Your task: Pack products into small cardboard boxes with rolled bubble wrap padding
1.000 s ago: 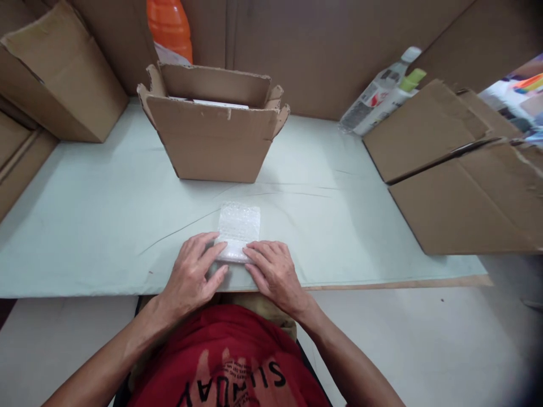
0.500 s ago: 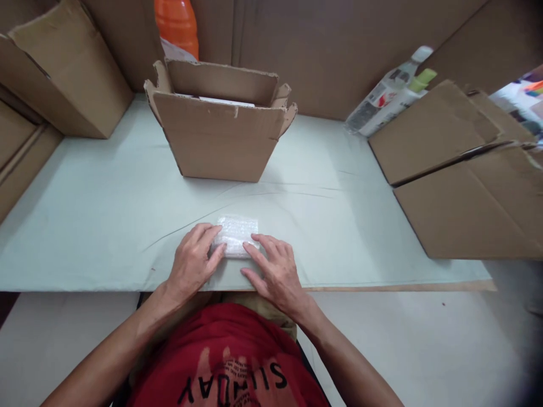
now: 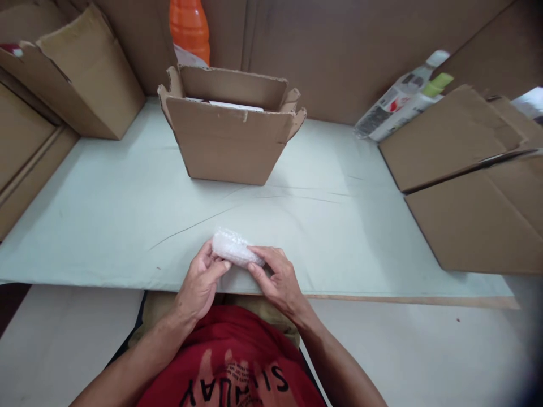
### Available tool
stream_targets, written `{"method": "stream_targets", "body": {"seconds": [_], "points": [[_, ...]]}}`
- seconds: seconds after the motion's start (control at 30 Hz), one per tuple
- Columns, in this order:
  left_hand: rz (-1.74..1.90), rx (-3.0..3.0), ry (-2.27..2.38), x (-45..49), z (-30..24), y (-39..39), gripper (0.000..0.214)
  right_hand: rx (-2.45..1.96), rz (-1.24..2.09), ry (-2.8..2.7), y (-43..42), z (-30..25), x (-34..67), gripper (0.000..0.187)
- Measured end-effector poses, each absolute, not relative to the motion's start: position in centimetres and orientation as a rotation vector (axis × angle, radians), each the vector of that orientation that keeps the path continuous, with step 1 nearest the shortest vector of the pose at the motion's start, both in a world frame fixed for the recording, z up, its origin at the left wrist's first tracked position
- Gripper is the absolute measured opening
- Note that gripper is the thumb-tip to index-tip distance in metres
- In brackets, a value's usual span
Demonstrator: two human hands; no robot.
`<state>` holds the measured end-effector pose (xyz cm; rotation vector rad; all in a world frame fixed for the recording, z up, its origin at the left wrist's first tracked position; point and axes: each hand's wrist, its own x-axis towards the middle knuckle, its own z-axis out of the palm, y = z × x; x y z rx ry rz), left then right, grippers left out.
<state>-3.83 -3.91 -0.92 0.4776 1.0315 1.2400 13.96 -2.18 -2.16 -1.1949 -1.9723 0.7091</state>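
**Two-handed hold on a bubble-wrap roll**

The pale surface [image 3: 339, 237] is my work area; a large box [image 3: 475, 220] stands along its right edge. A smaller open box [image 3: 233, 141] stands farther from the near edge than my hands.

My left hand [image 3: 200, 282] is clamped on the roll's left end, thumb on the near side. My right hand [image 3: 278, 277] is clamped on the right end, thumb and forefinger on the wrap.

The bubble-wrap roll [image 3: 235, 249] is close to the middle of the near edge, its right end angled nearer to that edge. I cannot tell whether it touches the surface.

For good handling, I judge: apply equal, light pressure at both ends, so that the layers stay tight without crushing the bubbles. Align the ends squarely. Hold any loose flap under the thumbs.
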Motion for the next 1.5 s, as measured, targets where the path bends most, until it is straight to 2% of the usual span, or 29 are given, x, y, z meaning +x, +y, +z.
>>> {"method": "stream_targets", "body": {"seconds": [0.1, 0.17, 0.3, 0.33, 0.47, 0.53, 0.6, 0.77, 0.9, 1.07, 1.27, 1.4, 1.5], "points": [[1.263, 0.452, 1.055, -3.3, -1.1, -3.7, 0.05, -1.177, 0.795, -1.969, -2.5, -2.0, 14.1, 0.019], [1.265, 0.453, 1.073, -3.2, -1.2, -3.8, 0.046, -1.183, 0.836, -1.927, -2.4, -2.0, 14.5, 0.024], [1.274, 0.523, 1.038, -3.2, -1.4, -4.4, 0.034, -1.161, 1.053, -1.825, -2.2, -1.9, 15.0, 0.057], [1.268, 0.55, 1.015, -3.4, -1.4, -4.5, 0.033, -1.15, 1.134, -1.798, -2.2, -1.8, 15.0, 0.059], [1.215, 0.644, 0.943, -4.1, -1.5, -4.6, 0.043, -1.202, 1.269, -1.717, -2.1, -1.2, 14.7, 0.029], [1.194, 0.651, 0.95, -4.5, -1.3, -4.3, 0.046, -1.238, 1.245, -1.718, -1.9, -0.9, 14.6, 0.022], [1.193, 0.624, 0.985, -4.7, -0.9, -3.8, 0.042, -1.251, 1.221, -1.706, -1.8, -0.8, 14.6, 0.022], [1.283, 0.502, 1.015, -4.3, 0.0, -2.2, 0.037, -1.265, 1.205, -1.573, -1.3, -1.1, 14.7, 0.038], [1.246, 0.572, 1.022, -4.8, 0.0, -1.6, 0.034, -1.262, 1.238, -1.559, -0.4, -0.8, 14.8, 0.028], [1.329, 1.184, 1.177, -7.6, 2.3, 0.6, 0.038, -1.246, 1.056, -1.653, 2.5, 3.3, 16.5, 0.027], [1.684, 2.316, 1.458, -10.4, 7.9, 9.8, 0.05, -1.223, 0.659, -1.685, 9.4, 13.2, 17.8, 0.034], [1.672, 2.522, 1.609, -10.5, 8.2, 14.7, 0.049, -1.314, 0.45, -1.871, 16.0, 17.9, 17.4, 0.03], [1.691, 2.548, 1.595, -10.2, 7.2, 15.3, 0.047, -1.625, 0.274, -2.118, 20.4, 19.4, 17.0, 0.019]]}}
